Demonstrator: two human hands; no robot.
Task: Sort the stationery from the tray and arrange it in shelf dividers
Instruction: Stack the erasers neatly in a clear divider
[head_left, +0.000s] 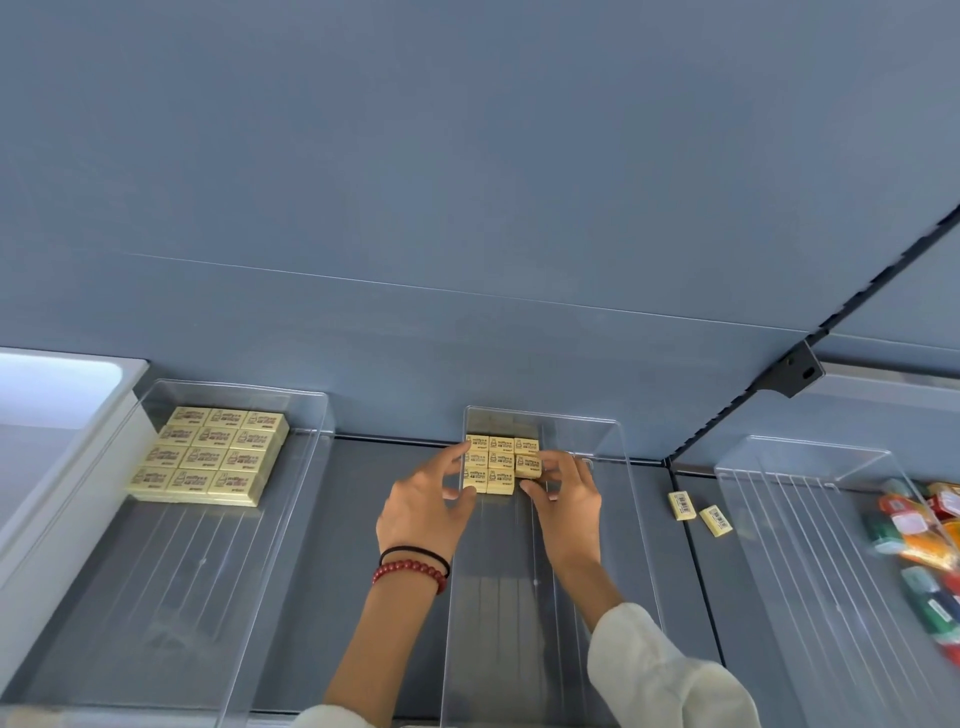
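A clear middle divider (498, 623) stands on a grey shelf (363, 519), and both hands work at its far end. There a block of small yellow erasers (491, 457) lies flat in a tight grid, printed faces up, against the divider's back wall.

The left hand (423, 512) is at the left edge of that block, at the divider's left wall. Its fingers are curved, with the index fingertip at the block's far-left corner and the thumb at its near-left corner. Whether it actually grips the erasers or only steadies them cannot be told. A red bead bracelet (410, 569) and a black hair tie (415, 551) circle its wrist.

The right hand (563, 499) is inside the middle divider, at the block's right edge. It pinches a single eraser (528, 466) between thumb and fingertips. That eraser sits a little skewed against the right column of the grid. A white sleeve (660, 675) covers the forearm.

Left of the middle divider, a wider left divider (156, 597) holds a neat grid of larger yellow erasers (208, 457) at its far end. Just right of the middle divider, two loose erasers (682, 505) lie on the bare shelf, barcodes up. Further right, a right divider (805, 519) contains colourful packs (914, 525).
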